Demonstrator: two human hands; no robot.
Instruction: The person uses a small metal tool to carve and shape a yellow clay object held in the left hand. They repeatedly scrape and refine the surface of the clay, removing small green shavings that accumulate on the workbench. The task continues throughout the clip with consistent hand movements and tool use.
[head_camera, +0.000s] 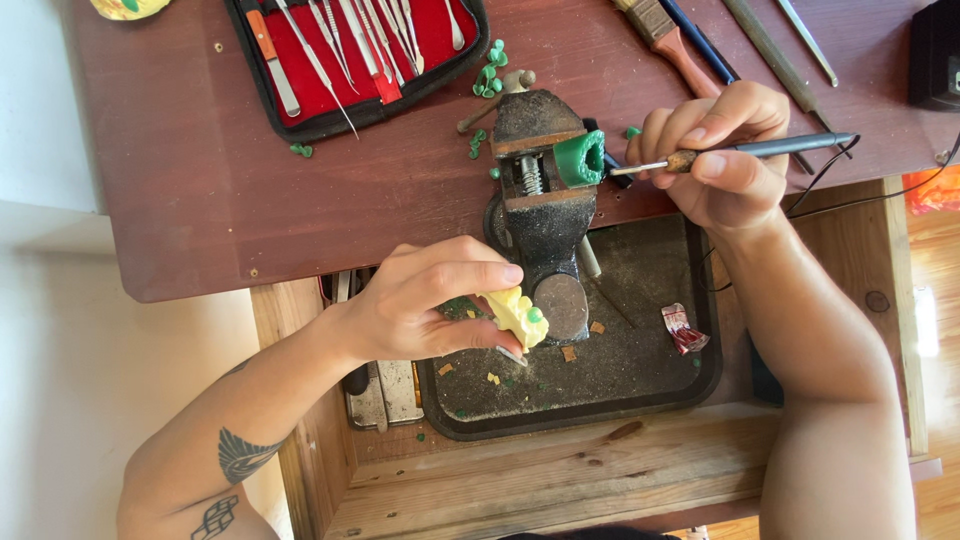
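A dark reddish-brown wooden surface (200, 200) with worn, scuffed patches fills the upper part of the view, and below it an open drawer of pale unfinished wood (560, 480) juts out, its planks knotty and stained. To the left lies a plain off-white floor or wall (70, 330), evenly lit. At the far right a strip of warm wooden floorboards (940, 330) catches bright daylight, with a glaring patch beside the drawer's edge.
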